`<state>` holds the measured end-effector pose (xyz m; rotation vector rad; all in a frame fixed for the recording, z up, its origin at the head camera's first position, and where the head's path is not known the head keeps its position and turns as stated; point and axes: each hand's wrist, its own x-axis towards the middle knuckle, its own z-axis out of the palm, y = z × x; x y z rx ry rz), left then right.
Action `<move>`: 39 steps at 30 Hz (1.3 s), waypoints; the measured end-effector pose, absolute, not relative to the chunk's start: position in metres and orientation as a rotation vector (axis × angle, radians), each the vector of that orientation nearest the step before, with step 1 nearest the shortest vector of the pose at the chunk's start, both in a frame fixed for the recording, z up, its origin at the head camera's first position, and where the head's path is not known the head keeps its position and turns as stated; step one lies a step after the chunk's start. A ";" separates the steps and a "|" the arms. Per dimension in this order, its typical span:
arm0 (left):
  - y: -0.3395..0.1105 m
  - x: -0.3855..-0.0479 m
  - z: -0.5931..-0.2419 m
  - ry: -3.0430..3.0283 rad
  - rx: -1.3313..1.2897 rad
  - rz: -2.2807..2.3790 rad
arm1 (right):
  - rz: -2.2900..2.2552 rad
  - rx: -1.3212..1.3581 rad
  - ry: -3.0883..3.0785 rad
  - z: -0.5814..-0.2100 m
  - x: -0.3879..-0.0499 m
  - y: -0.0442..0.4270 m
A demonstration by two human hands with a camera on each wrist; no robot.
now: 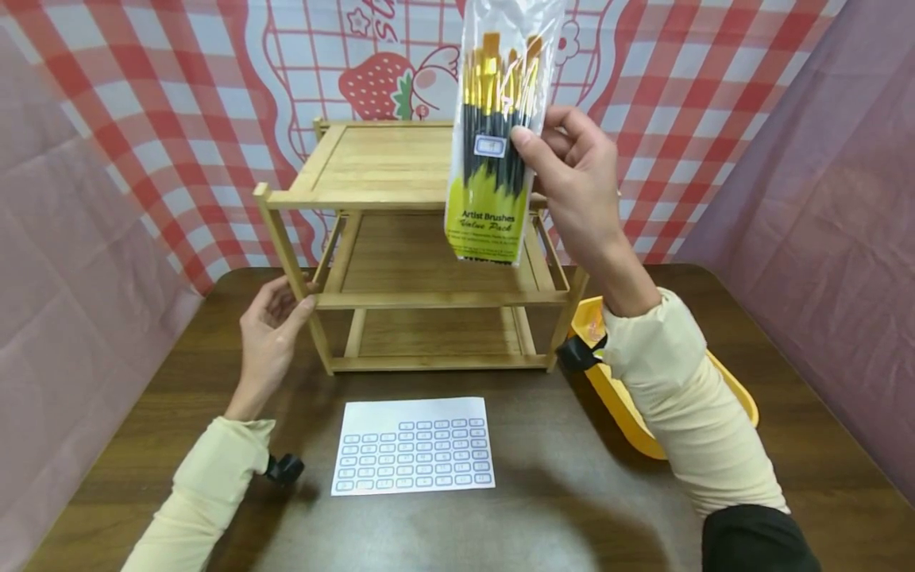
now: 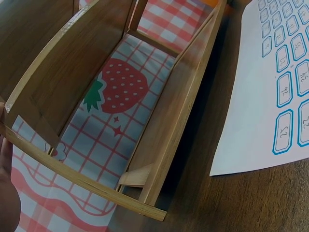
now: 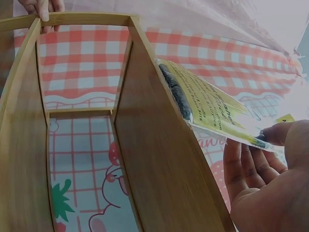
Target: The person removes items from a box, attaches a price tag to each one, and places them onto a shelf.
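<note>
My right hand [image 1: 581, 171] pinches a clear plastic pack of paintbrushes [image 1: 493, 179] at its side, thumb in front. The pack is upright before the shelf's top tier, bristles up, with a yellow-green "Artist Brushes" card and a small blue-framed sticker [image 1: 490, 146]. In the right wrist view the pack [image 3: 207, 104] slants beside the top board's edge; whether they touch I cannot tell. A three-tier wooden shelf [image 1: 439, 299] stands on the table. My left hand [image 1: 272, 326] grips its left front post around the middle tier; the left wrist view shows only part of that hand [image 2: 8, 186].
A white sheet of blue-framed number labels [image 1: 413, 449] lies in front of the shelf. The yellow basket [image 1: 639, 429] sits to the right, partly behind my right forearm. Behind the shelf hangs a red-and-white checked cloth [image 1: 672, 119] with strawberry prints.
</note>
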<state>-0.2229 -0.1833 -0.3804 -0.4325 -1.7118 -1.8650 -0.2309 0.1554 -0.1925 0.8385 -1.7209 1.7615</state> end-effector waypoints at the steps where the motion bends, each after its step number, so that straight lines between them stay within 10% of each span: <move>1: -0.183 -0.223 -0.380 -1.716 -0.432 -1.862 | 1.760 0.840 -1.724 -0.192 -0.231 0.155; 39: -0.183 -0.223 -0.382 -1.705 -0.434 -1.874 | 2.044 0.612 -1.805 -0.162 -0.258 0.141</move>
